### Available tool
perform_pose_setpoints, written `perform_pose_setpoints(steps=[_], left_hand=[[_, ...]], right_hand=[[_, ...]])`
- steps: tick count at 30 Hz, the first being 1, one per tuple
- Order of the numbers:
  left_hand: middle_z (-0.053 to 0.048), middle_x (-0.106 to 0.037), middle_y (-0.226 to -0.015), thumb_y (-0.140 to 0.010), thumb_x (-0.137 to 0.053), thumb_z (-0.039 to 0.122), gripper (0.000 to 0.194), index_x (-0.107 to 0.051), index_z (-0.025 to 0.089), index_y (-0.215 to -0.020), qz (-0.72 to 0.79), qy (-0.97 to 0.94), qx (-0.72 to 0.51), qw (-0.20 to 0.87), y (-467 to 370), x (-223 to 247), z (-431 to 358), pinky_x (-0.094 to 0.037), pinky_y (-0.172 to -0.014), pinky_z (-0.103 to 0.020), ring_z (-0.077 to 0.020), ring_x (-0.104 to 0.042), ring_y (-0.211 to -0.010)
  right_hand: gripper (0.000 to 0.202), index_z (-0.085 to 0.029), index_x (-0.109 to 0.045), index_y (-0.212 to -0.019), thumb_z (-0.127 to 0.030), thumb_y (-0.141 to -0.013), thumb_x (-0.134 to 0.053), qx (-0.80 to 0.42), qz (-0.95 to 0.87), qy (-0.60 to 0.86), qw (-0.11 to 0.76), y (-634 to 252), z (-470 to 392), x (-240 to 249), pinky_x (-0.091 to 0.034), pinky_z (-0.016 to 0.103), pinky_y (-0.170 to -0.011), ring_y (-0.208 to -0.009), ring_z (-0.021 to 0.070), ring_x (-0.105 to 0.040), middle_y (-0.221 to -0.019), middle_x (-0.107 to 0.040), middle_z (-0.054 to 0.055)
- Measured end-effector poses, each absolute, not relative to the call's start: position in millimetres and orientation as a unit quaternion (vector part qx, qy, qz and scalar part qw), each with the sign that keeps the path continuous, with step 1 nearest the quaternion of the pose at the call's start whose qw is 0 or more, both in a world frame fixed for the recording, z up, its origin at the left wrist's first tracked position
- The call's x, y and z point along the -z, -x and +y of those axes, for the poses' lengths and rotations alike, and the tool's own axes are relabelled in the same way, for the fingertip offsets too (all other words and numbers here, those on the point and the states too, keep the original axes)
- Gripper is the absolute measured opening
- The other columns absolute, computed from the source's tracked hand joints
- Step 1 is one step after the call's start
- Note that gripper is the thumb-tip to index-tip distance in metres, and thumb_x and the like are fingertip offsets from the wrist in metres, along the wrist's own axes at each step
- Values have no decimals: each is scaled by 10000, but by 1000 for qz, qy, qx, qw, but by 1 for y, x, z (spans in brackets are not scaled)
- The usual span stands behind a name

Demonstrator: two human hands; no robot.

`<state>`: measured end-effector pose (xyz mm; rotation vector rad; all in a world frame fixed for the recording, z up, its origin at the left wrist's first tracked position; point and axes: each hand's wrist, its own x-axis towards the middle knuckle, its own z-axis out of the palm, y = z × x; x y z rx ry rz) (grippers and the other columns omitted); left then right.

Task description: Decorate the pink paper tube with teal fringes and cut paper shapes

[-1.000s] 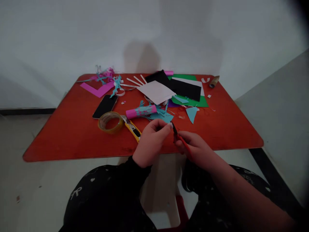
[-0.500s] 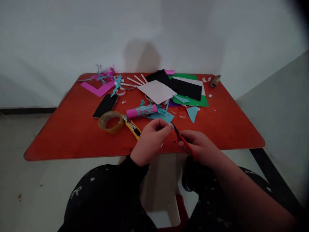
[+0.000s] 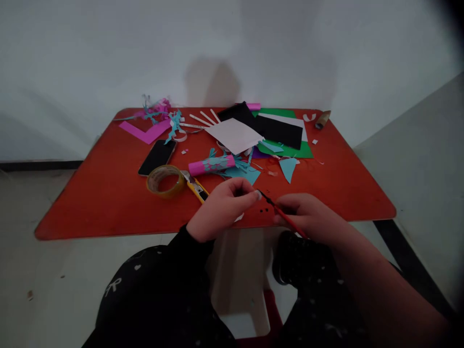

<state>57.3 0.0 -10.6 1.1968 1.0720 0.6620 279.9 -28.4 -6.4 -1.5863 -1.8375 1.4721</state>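
Observation:
My right hand (image 3: pixel 302 212) grips the red handles of a pair of scissors (image 3: pixel 286 218) over the table's front edge. The dark blades point left, their tip beside my left thumb. My left hand (image 3: pixel 230 203) is closed in a pinch at the blade tip; whatever is between its fingers is too small to make out. Two small dark bits (image 3: pixel 264 210) lie on the red table (image 3: pixel 108 203) below the blades. Just beyond my left hand is a pink tube (image 3: pixel 211 165) wrapped in light-blue scale-cut paper.
Left of my hands are a yellow cutter (image 3: pixel 196 186), a tape roll (image 3: pixel 166 181) and a phone (image 3: pixel 157 157). Behind lie white paper (image 3: pixel 235 135), black paper (image 3: pixel 281 132), green paper (image 3: pixel 306 151), blue scraps (image 3: pixel 288 169) and a brown tube (image 3: pixel 322 120).
My right hand and the scissors have shifted slightly right, and the scissors lie at a flatter angle. A second dark bit shows on the table. My left hand has moved slightly left.

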Motion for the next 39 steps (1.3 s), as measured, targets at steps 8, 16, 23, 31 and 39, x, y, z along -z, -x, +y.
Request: perform_pose_setpoints(steps=[8,16,23,31,39], left_hand=[[41,-510,-654,-798,-729,432,285,-568,197,-791,462,-556,-230,651,-52,7,4,-310,-477,-209,-90,-436,-535],[30,-553,-680,-795,-727,464,304,-594,191,-792,461,-571,-231,638,-52,11,4,-349,-502,-214,-95,-471,-559],[21,-569,-696,-778,-733,438,283,-601,188,-802,464,-575,-225,636,-54,8,5,-360,-506,-219,-105,-492,-575],[22,-547,-687,-805,-710,472,303,-599,190,-801,461,-577,-228,634,-54,11,4,-345,-516,-231,-102,-458,-562],[13,-583,-704,-826,-676,430,255,-648,180,-784,454,-638,-209,586,-61,11,2,-349,-564,-246,-116,-478,-607]], right_hand=[[441,-201,-457,-610,-480,-778,-754,-500,-654,558,107,-289,-27,7,-265,260,-508,-586,110,-369,-625,-399,-50],[403,-197,-503,-671,-505,-808,-725,-517,-654,543,95,-293,-26,7,-304,259,-533,-632,123,-398,-682,-434,-39],[422,-191,-533,-737,-572,-869,-660,-525,-672,518,67,-292,-27,6,-315,260,-558,-663,132,-410,-716,-439,-28],[394,-184,-591,-735,-548,-852,-687,-544,-632,538,124,-288,-28,10,-333,263,-544,-634,131,-431,-699,-488,-18],[197,-191,-670,-853,-372,-807,-733,-483,-580,575,317,-267,-24,20,-434,273,-659,-716,154,-550,-788,-632,5]])
